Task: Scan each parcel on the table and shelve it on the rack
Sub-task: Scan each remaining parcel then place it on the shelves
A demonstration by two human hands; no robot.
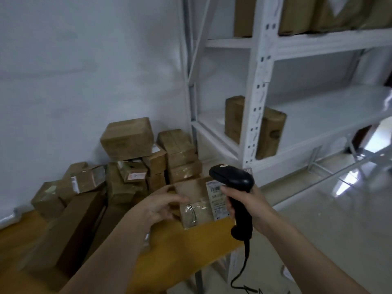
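Note:
A brown cardboard parcel (pixel 196 200) with a white shipping label and clear tape lies at the right end of the yellow table (pixel 191 242). My left hand (pixel 163 206) grips the parcel's left side. My right hand (pixel 246 204) holds a black corded barcode scanner (pixel 235 187), its head over the label's top. The white metal rack (pixel 256 98) stands behind and to the right, with two brown parcels (pixel 269 132) upright on its lower shelf and more boxes on the top shelf.
Several taped brown parcels (pixel 131 158) are stacked against the white wall at the table's back. A long dark-brown box (pixel 70 232) lies on the table's left. The scanner's cable hangs off the table's front edge. Glossy floor lies to the right.

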